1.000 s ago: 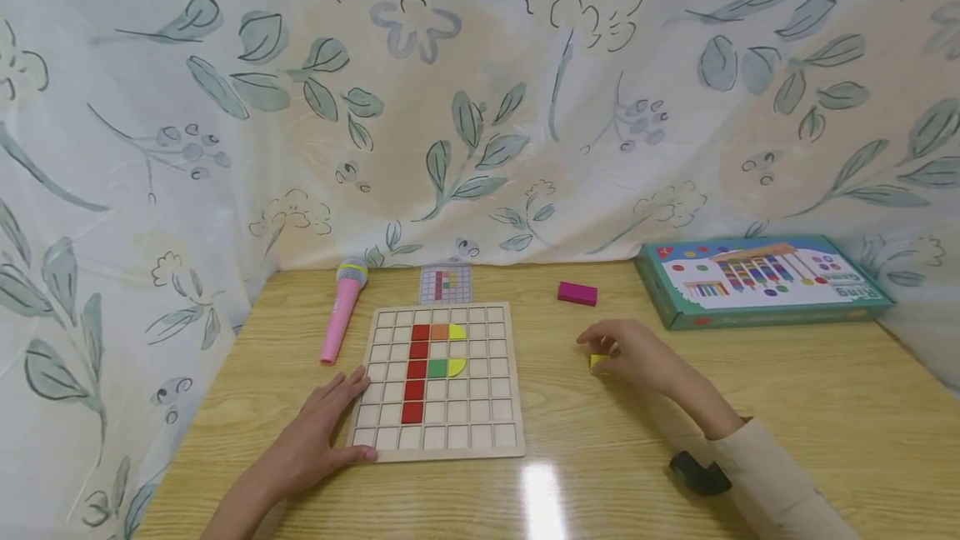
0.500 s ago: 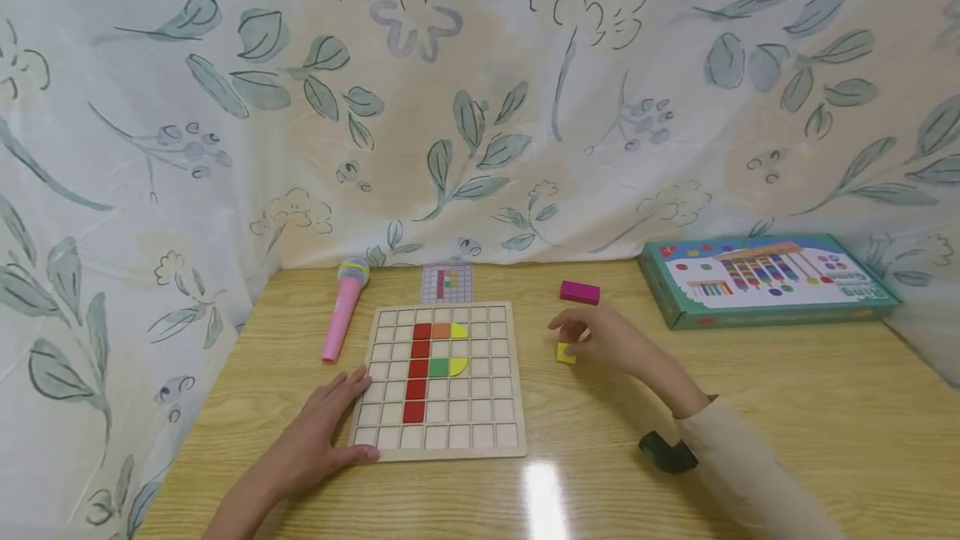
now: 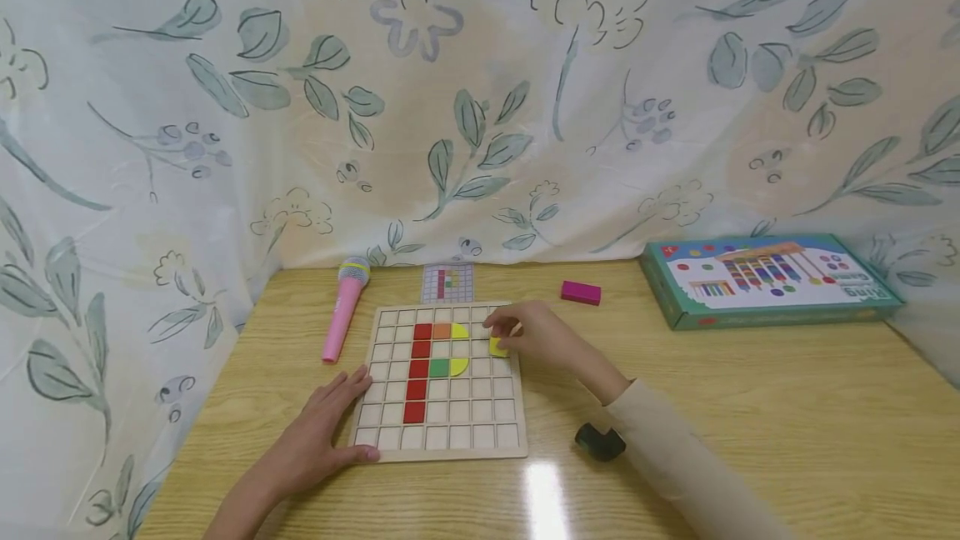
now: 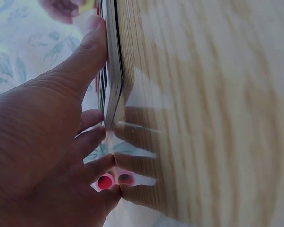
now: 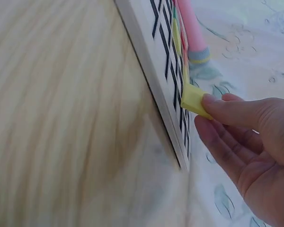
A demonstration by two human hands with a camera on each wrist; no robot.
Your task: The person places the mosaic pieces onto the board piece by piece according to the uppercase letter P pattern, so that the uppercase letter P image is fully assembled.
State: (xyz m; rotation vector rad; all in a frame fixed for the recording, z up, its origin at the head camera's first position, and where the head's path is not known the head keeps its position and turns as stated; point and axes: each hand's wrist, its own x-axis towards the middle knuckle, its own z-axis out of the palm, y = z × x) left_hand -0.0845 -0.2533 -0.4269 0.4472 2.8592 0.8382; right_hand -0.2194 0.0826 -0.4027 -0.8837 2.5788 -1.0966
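Observation:
A wooden grid board (image 3: 472,437) lies on the table. Red squares (image 3: 416,369) form a column in it, with an orange square (image 3: 442,332), a green square (image 3: 439,367) and two yellow rounded pieces (image 3: 458,367) to their right. My left hand (image 3: 318,432) rests at the board's left edge with fingers extended, its thumb on the near left corner. Above the board's right side, my right hand (image 3: 540,336) pinches a small yellow block (image 5: 193,98) between thumb and fingers. In the right wrist view the block overlaps the grid's edge.
A pink toy microphone (image 3: 342,315) lies left of the board, and a small pattern card (image 3: 431,283) behind it. A magenta block (image 3: 581,292) lies at the back right, beside a green game box (image 3: 772,282). A floral cloth (image 3: 480,107) hangs behind the table.
My right hand has carried the yellow block leftward from the table to over the board's right side. My left hand has stayed at the board's edge.

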